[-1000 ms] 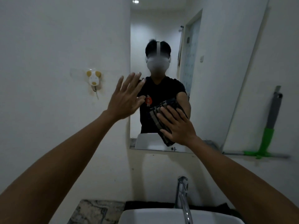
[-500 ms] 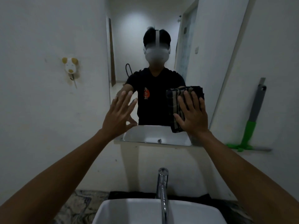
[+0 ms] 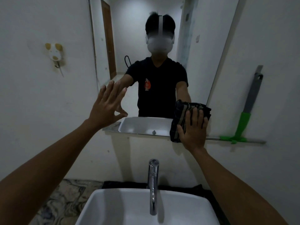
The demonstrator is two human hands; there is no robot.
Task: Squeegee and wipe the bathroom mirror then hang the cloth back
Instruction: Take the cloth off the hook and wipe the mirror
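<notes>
Currently the cloth [image 3: 183, 117], dark with pale stripes and folded into a thick pad, was pressed flat against the lower right corner of the mirror [image 3: 146, 30]. It was covered from below by the right hand [image 3: 192, 133], palm toward the glass, fingers [image 3: 194, 117] spread slightly and laid flat over the fabric; nothing was pinched. The lower edge of the cloth was seen hanging just past the mirror's bottom edge, onto the wall.

The left hand [image 3: 107, 108] was held up at the mirror's lower left corner, palm toward the glass, fingers spread apart and empty. Actual contact with the glass could not be told.

The squeegee [image 3: 243, 120], grey handle over a green neck, was found against the wall just right of the mirror, handle upright and slightly tilted, its blade lying level near the height of the mirror's bottom edge. It was not touched by either hand.

A small white and yellow wall hook [image 3: 55, 54] was seen on the wall left of the mirror, well apart from the cloth, with nothing hung on it.

Below, a chrome faucet [image 3: 153, 184] was seen upright behind a white sink [image 3: 113, 208], set on a marbled bench [image 3: 65, 200]. A person in a dark shirt was reflected in the mirror.
</notes>
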